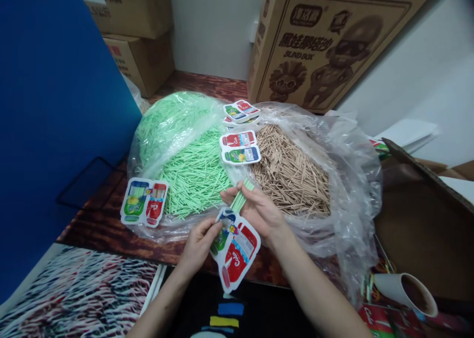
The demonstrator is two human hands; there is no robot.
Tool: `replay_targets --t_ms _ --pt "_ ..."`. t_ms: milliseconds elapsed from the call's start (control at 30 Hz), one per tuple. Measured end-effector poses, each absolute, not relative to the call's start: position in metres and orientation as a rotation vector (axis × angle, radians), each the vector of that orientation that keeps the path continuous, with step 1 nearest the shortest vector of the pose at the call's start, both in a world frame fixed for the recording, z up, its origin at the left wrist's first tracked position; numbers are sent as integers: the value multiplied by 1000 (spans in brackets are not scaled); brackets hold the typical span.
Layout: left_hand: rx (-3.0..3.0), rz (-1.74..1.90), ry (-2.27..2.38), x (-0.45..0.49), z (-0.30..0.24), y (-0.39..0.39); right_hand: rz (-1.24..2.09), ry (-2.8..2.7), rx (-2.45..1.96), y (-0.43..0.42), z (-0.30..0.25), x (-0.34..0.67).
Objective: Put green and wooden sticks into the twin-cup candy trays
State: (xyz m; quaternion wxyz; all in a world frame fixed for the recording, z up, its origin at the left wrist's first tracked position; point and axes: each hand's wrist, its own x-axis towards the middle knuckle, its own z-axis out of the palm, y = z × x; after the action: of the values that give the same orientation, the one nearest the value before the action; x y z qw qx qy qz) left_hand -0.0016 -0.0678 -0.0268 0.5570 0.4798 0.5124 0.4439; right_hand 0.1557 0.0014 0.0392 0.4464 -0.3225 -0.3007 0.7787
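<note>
Wood-grained table (pixel 99 234) before us | our left hand (pixel 200 240) pinches a soda-printed card (pixel 239 259) by its left side | our right hand (pixel 262 213) pinches a green stick bundle (pixel 240 199) at the card's top edge | green heap (pixel 198 172), brown heap (pixel 292 180) beyond

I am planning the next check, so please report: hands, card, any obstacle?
Left hand holding printed card. Right hand holding green sticks at card's upper edge; insertion unclear. Plastic stick bags just beyond, apparently not blocking.
</note>
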Motion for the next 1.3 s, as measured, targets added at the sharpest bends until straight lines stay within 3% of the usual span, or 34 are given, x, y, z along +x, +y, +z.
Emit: replay_targets --t_ms 200,567,733,933,1133,1300 --pt "1173 1190 1218 5 -33 -67 1925 -1287 -986 -13 45 169" --pt "1054 1261 1176 22 -47 -60 1141 -1996 -1182 -32 54 190" --pt "942 1202 1169 19 -46 -61 955 -2051 -1263 -39 50 193" --pt "1045 642 950 4 -29 -56 885 -1990 -1248 -56 52 192" --pt "1179 790 1046 12 -27 -53 853 -1818 -1427 -66 39 200" --pt "1175 635 942 12 -18 -56 610 -1924 -1360 -68 29 209"
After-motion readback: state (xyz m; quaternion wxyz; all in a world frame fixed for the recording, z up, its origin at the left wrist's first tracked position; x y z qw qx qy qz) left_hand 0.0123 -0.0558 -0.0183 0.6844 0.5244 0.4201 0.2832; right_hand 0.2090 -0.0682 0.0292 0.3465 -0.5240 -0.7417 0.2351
